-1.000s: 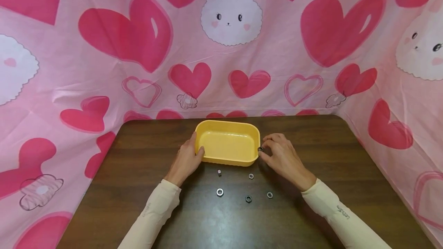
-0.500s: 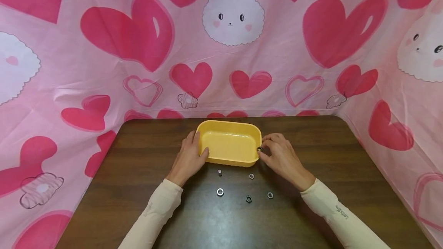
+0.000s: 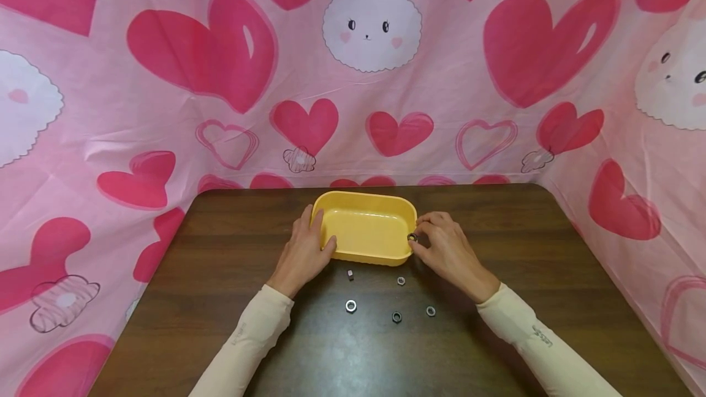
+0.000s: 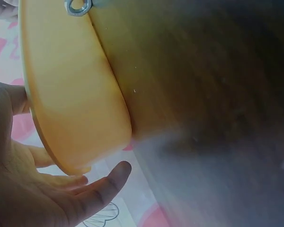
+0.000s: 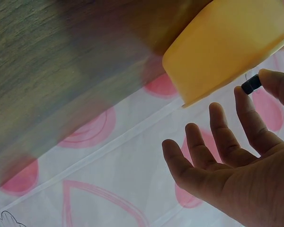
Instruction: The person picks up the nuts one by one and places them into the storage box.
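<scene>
A yellow plastic tray stands near the table's back edge. My left hand rests on its left end, the thumb over the front rim and the fingers fairly straight. In the left wrist view, the left hand has spread fingers against the tray wall. At the tray's right rim my right hand pinches a small black nut between thumb and index finger. The right wrist view shows this nut edge-on, the other fingers of the right hand spread loosely.
Several metal nuts lie on the dark wooden table in front of the tray: a silver nut, a dark nut, a grey nut, a small nut and one on edge. Pink cloth hangs behind.
My left hand has slid slightly right over the tray's left end, its fingers now less wrapped around the wall. The right hand, still pinching the nut, has edged slightly left over the rim.
</scene>
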Action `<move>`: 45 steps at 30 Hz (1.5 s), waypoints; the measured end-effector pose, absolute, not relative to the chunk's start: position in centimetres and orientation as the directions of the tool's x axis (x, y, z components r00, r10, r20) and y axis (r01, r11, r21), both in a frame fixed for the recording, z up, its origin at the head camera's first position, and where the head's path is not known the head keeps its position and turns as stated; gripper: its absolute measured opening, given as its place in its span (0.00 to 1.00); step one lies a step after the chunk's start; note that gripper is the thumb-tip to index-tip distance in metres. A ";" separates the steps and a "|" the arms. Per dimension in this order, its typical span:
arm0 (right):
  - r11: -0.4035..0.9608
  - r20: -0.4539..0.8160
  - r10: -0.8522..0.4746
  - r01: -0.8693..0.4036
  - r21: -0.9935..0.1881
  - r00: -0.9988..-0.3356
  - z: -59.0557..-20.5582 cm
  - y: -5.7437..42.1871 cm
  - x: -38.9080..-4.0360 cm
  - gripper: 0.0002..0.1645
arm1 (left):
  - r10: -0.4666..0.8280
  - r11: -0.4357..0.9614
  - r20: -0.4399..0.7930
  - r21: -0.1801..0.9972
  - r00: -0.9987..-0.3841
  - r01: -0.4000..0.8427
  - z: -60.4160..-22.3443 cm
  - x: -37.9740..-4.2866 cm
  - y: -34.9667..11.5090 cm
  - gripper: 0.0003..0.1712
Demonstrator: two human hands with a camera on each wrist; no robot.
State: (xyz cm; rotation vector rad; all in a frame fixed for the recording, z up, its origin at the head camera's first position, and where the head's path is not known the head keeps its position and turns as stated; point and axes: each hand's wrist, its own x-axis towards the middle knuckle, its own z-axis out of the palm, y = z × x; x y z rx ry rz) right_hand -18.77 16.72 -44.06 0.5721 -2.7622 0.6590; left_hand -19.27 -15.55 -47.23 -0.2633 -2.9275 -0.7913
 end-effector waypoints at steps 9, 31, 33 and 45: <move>0.809 0.351 -0.340 -0.462 -0.365 -0.873 -44.1 16.4 -19.2 0.12 | 0.137 0.861 0.127 0.474 -0.982 0.182 -47.3 -19.1 -15.3 0.43; 0.787 0.334 -0.401 -0.507 -0.350 -0.853 -43.8 14.7 -21.1 0.11 | 0.133 0.866 0.098 0.473 -0.986 0.163 -47.5 -19.1 -15.1 0.42; 0.782 0.334 -0.406 -0.513 -0.355 -0.851 -43.7 14.5 -21.2 0.11 | 0.131 0.866 0.094 0.474 -0.987 0.160 -47.5 -19.1 -15.1 0.43; 0.772 0.320 -0.423 -0.522 -0.363 -0.848 -43.8 13.8 -21.6 0.11 | 0.120 0.847 0.080 0.512 -0.990 0.144 -47.5 -19.2 -14.9 0.45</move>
